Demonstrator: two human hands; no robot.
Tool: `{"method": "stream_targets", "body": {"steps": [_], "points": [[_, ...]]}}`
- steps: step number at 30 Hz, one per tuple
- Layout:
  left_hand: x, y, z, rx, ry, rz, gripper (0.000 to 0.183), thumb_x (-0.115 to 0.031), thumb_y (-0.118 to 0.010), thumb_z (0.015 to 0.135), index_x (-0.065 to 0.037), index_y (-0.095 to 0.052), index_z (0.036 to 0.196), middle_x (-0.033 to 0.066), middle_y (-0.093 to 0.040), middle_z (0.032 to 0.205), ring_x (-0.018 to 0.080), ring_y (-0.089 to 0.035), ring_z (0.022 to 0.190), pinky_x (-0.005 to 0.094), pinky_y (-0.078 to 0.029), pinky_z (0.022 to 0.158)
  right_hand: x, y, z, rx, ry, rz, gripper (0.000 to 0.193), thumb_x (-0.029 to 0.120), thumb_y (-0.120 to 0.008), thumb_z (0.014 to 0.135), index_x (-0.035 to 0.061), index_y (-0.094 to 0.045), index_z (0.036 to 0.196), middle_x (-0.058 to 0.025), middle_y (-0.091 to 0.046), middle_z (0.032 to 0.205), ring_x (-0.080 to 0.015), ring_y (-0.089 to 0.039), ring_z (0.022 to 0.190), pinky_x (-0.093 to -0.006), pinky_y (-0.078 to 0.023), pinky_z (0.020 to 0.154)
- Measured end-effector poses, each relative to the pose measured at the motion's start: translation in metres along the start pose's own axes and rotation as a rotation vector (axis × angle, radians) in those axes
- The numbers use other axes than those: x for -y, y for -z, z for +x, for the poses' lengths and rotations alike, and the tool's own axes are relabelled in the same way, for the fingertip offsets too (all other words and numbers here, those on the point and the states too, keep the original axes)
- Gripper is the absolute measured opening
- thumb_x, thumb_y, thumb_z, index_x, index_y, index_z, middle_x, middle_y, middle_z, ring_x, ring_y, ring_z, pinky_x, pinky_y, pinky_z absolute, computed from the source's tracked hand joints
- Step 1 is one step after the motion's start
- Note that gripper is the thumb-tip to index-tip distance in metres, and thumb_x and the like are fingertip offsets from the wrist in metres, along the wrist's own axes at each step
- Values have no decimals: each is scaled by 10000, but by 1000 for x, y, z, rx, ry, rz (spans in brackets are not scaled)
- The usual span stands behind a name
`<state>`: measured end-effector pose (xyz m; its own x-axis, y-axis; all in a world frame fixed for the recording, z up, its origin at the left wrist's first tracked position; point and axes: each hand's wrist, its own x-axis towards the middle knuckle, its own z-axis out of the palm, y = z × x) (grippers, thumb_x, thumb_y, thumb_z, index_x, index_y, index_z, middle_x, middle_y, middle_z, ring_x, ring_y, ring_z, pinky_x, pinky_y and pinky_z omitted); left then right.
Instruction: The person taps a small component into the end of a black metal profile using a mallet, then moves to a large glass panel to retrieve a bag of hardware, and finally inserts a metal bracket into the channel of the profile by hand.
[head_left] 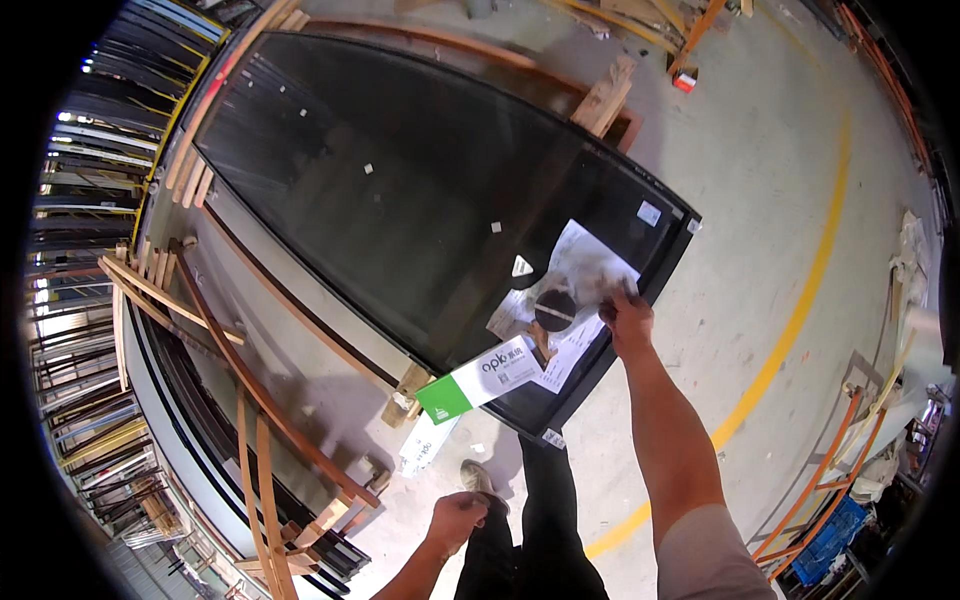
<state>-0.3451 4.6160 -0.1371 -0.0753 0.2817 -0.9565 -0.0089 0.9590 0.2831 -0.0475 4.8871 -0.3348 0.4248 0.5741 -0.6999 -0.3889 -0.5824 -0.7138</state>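
Black glass (pixel 420 170) is carrying papers (pixel 573 357) at 4 o'clock. Right hand (pixel 628 320) is sitting narrow at their 3, grip unclear; left hand (pixel 457 521) is hanging curled, contents hidden. Card (pixel 482 381) at their 8 is overhanging; dragged papers could tip it.

To the right of my right hand (pixel 630 325), past the panel's edge, the pale concrete floor (pixel 760 250) gives me a wide open way. Just left of my fingers, a round black disc (pixel 555 311) on loose white printed sheets (pixel 572 360) stands in the way. Beyond them, I could sweep low over the large dark black-framed glass panel (pixel 400 230), which carries only small flat stickers. My left hand (pixel 460 522) has space above the floor, but a long white-and-green carton (pixel 480 380) juts over the panel's near edge, and a reddish-brown wooden beam (pixel 275 405) bars the left.
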Motion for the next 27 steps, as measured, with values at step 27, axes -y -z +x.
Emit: {"method": "stream_targets", "body": {"steps": [27], "points": [[-142,-20,-45,-562,-711,19,375,-50,-681,818,66,-611,1167,100,-678,1045,188,-650,890,321,-545,815,-66,1,-53,655,-618,177,214,45,-644,951,-69,-632,1132,-125,-682,982,-240,-684,894,-370,-557,758]]}}
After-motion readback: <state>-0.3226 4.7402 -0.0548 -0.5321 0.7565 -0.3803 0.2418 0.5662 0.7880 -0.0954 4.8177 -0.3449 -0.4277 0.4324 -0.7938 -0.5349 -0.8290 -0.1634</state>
